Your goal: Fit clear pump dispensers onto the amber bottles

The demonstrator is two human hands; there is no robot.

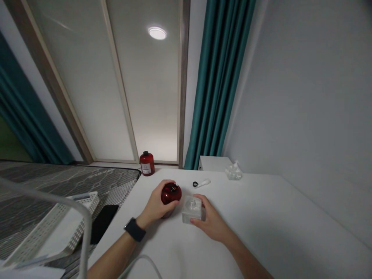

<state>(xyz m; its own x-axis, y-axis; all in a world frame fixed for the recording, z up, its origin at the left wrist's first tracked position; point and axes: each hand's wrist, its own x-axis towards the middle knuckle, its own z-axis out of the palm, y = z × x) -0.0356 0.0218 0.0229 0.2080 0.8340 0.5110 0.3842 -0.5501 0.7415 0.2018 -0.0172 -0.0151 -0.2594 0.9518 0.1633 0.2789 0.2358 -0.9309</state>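
Note:
My left hand (157,202), with a dark watch on its wrist, is wrapped round a shiny dark red bottle (169,195) on the white table. The bottle's small round mouth shows at its top, with no cap on it. To the right of it, my right hand (211,219) grips a clear, square-sided container (191,209) by its right side. The container sits close beside the bottle. What is inside it I cannot make out. Beyond both hands lie a black ring (195,184) and a small white piece (204,182) touching it.
A second red bottle (147,164) with a white label and black cap stands at the table's far left corner. A crumpled clear plastic bag (233,171) lies at the back right. Left of the table are a white basket (26,244) and a grey curved tube (86,232).

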